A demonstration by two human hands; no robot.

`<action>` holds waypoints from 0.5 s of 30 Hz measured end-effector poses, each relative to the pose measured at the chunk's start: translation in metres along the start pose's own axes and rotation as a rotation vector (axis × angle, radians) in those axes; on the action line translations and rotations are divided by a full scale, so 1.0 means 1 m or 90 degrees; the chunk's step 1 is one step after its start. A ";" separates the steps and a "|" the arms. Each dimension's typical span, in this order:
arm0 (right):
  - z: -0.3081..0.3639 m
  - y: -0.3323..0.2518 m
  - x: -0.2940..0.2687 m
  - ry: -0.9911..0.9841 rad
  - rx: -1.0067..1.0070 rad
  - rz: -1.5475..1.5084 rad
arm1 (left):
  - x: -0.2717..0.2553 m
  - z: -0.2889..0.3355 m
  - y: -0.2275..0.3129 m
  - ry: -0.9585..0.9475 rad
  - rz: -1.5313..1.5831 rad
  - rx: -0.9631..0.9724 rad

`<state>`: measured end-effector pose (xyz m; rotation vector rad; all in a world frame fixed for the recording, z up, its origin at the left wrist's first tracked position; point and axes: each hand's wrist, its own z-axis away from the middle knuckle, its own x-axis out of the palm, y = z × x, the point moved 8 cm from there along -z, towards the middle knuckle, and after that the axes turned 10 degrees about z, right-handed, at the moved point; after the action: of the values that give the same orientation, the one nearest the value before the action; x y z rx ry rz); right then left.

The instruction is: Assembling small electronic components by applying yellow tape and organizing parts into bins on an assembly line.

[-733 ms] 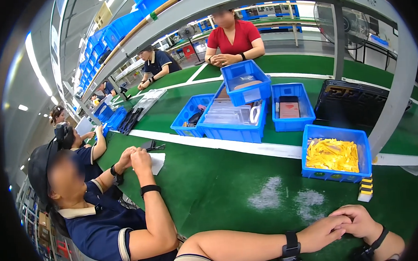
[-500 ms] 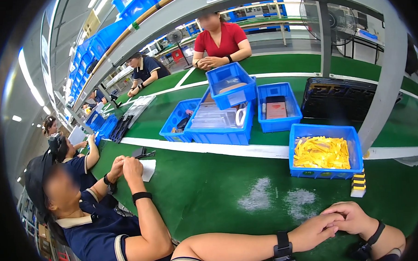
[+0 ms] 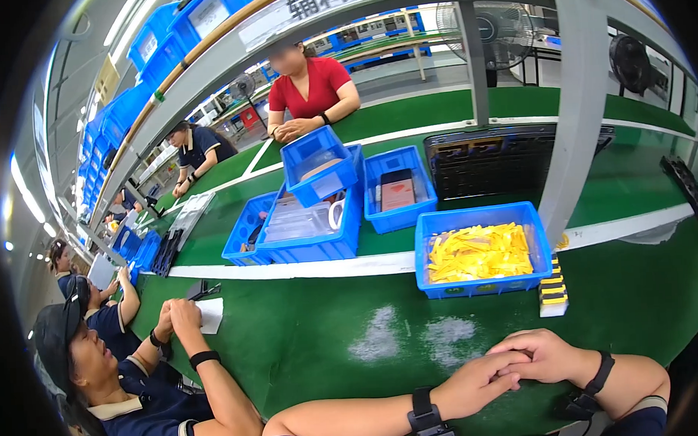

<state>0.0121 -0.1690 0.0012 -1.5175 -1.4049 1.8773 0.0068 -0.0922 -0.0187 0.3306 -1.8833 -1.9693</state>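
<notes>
My left hand (image 3: 472, 386) and my right hand (image 3: 552, 355) are clasped together above the green table, near its front edge. The fingers are closed and folded over one another, and no object shows between them. Each wrist wears a black band with a small dark device. Beyond the hands stands a blue bin (image 3: 486, 289) filled with yellow strips (image 3: 481, 252). A white block with yellow and black stripes (image 3: 553, 291) lies against the bin's right side. Left of my hands, two whitish scuffed patches (image 3: 380, 336) mark the green surface.
Several blue bins (image 3: 311, 246) stand behind the white line, one stacked on top. A black tray (image 3: 489, 163) leans behind a grey post (image 3: 575, 95). At my left, a co-worker (image 3: 152, 402) sits with hands together; a person in red (image 3: 314, 92) is across the table.
The view has swung to the right, so the bins and people sit further left in the picture. My hands stay clasped; the person across keeps their hands folded.
</notes>
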 end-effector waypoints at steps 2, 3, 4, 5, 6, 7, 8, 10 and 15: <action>0.001 -0.002 0.000 -0.002 -0.007 0.005 | 0.001 0.001 -0.001 -0.009 -0.002 -0.007; 0.000 -0.002 0.000 0.003 -0.003 0.004 | 0.002 0.001 -0.001 -0.015 -0.002 -0.010; 0.000 -0.004 0.000 0.000 -0.008 0.004 | 0.002 0.001 -0.002 -0.008 0.019 -0.019; 0.000 -0.004 0.000 -0.002 -0.012 0.004 | 0.002 0.002 -0.003 -0.002 0.039 -0.028; 0.000 -0.001 0.000 -0.007 -0.014 0.007 | 0.002 0.001 -0.002 -0.004 0.038 -0.031; 0.001 0.001 0.000 -0.003 -0.012 0.007 | 0.002 0.001 -0.003 -0.008 0.036 -0.032; 0.001 0.002 0.001 -0.004 -0.013 0.009 | 0.001 0.000 -0.003 -0.017 0.016 -0.015; 0.001 0.003 0.002 -0.007 -0.015 0.009 | 0.002 0.000 -0.001 -0.024 -0.004 0.001; 0.001 0.002 0.001 -0.015 0.001 -0.004 | 0.002 0.001 -0.003 -0.021 0.020 -0.024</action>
<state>0.0115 -0.1695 -0.0012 -1.4926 -1.4169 1.8985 0.0046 -0.0922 -0.0214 0.2574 -1.8564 -1.9986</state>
